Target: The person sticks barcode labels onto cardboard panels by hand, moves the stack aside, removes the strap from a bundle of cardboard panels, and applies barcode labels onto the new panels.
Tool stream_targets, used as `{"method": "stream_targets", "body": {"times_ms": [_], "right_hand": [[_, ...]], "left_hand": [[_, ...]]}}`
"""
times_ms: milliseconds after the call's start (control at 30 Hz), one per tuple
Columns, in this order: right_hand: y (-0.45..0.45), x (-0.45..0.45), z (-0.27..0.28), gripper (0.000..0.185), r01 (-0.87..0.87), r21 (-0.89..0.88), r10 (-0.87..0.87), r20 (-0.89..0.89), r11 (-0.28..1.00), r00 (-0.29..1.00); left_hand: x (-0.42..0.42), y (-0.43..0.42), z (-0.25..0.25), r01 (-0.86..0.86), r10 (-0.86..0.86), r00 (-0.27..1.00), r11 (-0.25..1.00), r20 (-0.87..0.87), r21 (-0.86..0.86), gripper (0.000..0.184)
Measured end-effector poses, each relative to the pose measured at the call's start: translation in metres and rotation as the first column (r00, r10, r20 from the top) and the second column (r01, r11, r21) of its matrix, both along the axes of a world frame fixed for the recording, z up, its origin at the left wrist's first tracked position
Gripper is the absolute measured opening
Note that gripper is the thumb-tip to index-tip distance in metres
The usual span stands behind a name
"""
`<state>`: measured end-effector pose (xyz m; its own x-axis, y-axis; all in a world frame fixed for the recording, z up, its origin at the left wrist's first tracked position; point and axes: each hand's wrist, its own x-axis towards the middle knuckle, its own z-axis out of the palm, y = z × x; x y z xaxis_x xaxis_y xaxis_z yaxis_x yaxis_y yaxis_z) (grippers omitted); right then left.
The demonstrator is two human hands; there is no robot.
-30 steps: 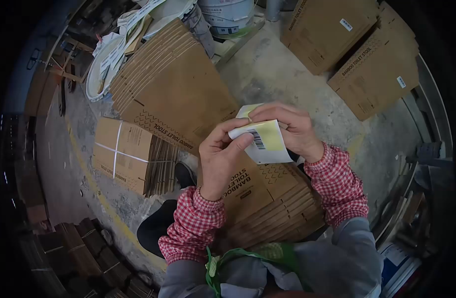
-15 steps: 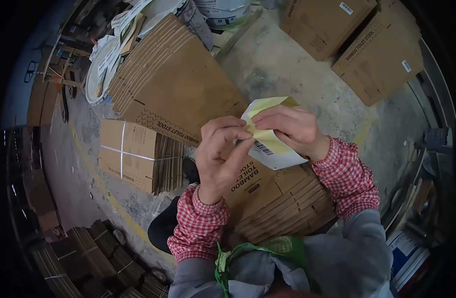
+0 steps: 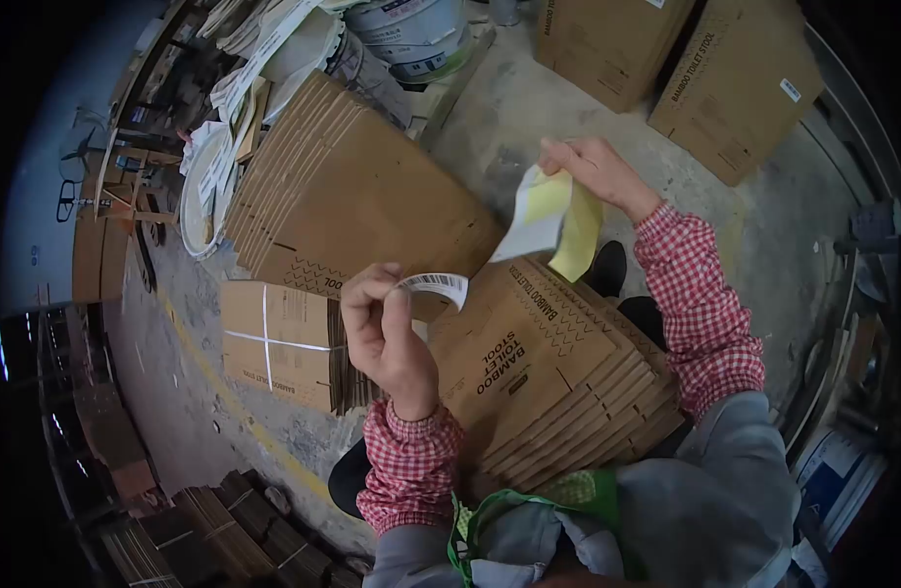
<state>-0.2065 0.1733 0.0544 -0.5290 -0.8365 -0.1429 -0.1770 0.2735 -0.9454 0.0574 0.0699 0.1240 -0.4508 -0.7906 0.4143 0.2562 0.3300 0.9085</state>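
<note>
Between thumb and forefinger, my left hand [image 3: 390, 338] pinches a white barcode label [image 3: 445, 285], which curls to the right. Farther up and to the right, my right hand [image 3: 602, 176] is closed on the top of a folded label sheet [image 3: 535, 227], white and yellow, that hangs down. Below both hands lies a pile of flattened cardboard boxes [image 3: 470, 392] printed "BAMBOO TOILET STOOL". The label is apart from the sheet and above the pile. A larger leaning stack of flat boxes [image 3: 372, 196] stands just beyond my left hand.
A strapped bundle of flat boxes [image 3: 284, 328] sits on the floor at left. Two upright cartons [image 3: 740, 93], [image 3: 607, 49] stand at upper right. Buckets [image 3: 411, 34] are at the back. More bundled cardboard [image 3: 225, 534] lies at lower left.
My hands have drawn apart: the right moved up with the sheet, the left moved slightly left and down. The barcode label has come off the sheet and is now in my left hand.
</note>
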Motion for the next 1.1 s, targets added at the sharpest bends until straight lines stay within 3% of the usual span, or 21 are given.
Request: {"method": "stream_targets", "body": {"times_ms": [33, 100, 133, 233, 267, 300, 367, 400, 467, 533, 600, 667, 733, 900, 1100], "right_hand": [[-0.004, 0.001, 0.004, 0.034, -0.012, -0.009, 0.012, 0.000, 1.000, 1.000], [-0.012, 0.014, 0.019, 0.040, -0.149, 0.018, 0.146, -0.336, 0.989, 0.930], [-0.021, 0.024, 0.020, 0.040, -0.260, -0.169, 0.220, -0.223, 0.951, 0.949], [-0.047, 0.042, 0.027, 0.028, -0.358, -0.145, 0.351, -0.070, 0.923, 0.934], [-0.059, 0.045, 0.020, 0.025, -0.363, -0.150, 0.332, -0.199, 0.920, 0.922], [-0.068, 0.046, 0.013, 0.025, -0.376, -0.149, 0.344, -0.200, 0.914, 0.917], [-0.086, 0.049, -0.001, 0.026, -0.272, -0.239, 0.295, 0.066, 0.932, 0.953], [-0.096, 0.049, -0.010, 0.026, -0.287, -0.235, 0.310, 0.069, 0.929, 0.948], [-0.117, 0.046, -0.028, 0.021, -0.161, -0.287, 0.202, 0.119, 0.944, 0.972], [-0.137, 0.042, -0.040, 0.018, -0.146, -0.275, 0.188, 0.131, 0.950, 0.973], [-0.158, 0.036, -0.051, 0.018, -0.146, -0.217, 0.123, -0.116, 0.965, 0.986], [-0.179, 0.036, -0.070, 0.019, -0.141, -0.220, 0.122, -0.098, 0.965, 0.988], [-0.193, 0.037, -0.083, 0.019, -0.065, -0.264, 0.004, -0.224, 0.962, 0.975], [-0.207, 0.042, -0.100, 0.018, 0.011, -0.298, -0.065, -0.171, 0.954, 0.983], [-0.210, 0.042, -0.100, 0.020, 0.037, -0.318, -0.081, -0.127, 0.947, 0.989]], "left_hand": [[-0.004, -0.006, -0.002, -0.012, 0.012, 1.000, 1.000, 0.000, -0.009, 0.005], [-0.012, -0.020, -0.013, 0.014, -0.014, 1.000, 0.925, -0.003, 0.379, 0.007], [-0.017, -0.027, -0.022, 0.020, -0.023, 1.000, 0.922, 0.004, 0.386, 0.010], [-0.028, -0.045, -0.047, -0.002, -0.019, 0.999, 0.906, 0.045, 0.424, 0.010], [-0.032, -0.051, -0.056, 0.009, -0.023, 0.999, 0.898, 0.026, 0.441, 0.012], [-0.035, -0.055, -0.061, -0.003, -0.009, 1.000, 0.898, 0.025, 0.441, 0.012], [-0.040, -0.062, -0.071, -0.042, 0.029, 0.999, 0.894, 0.036, 0.445, 0.013], [-0.045, -0.066, -0.078, -0.058, 0.045, 0.998, 0.892, 0.038, 0.449, 0.013], [-0.055, -0.076, -0.092, -0.157, 0.149, 0.988, 0.906, 0.050, 0.394, 0.012], [-0.066, -0.091, -0.109, -0.184, 0.179, 0.983, 0.893, 0.050, 0.411, 0.013], [-0.082, -0.106, -0.124, -0.348, 0.340, 0.937, 0.893, 0.079, 0.287, 0.011], [-0.093, -0.122, -0.142, -0.364, 0.375, 0.927, 0.881, 0.022, 0.303, 0.010], [-0.100, -0.136, -0.157, -0.536, 0.528, 0.842, 0.842, 0.111, 0.057, 0.010], [-0.111, -0.140, -0.166, -0.634, 0.650, 0.754, 0.758, 0.096, -0.153, 0.009], [-0.118, -0.138, -0.167, -0.694, 0.714, 0.692, 0.699, 0.112, -0.171, 0.009]]}}
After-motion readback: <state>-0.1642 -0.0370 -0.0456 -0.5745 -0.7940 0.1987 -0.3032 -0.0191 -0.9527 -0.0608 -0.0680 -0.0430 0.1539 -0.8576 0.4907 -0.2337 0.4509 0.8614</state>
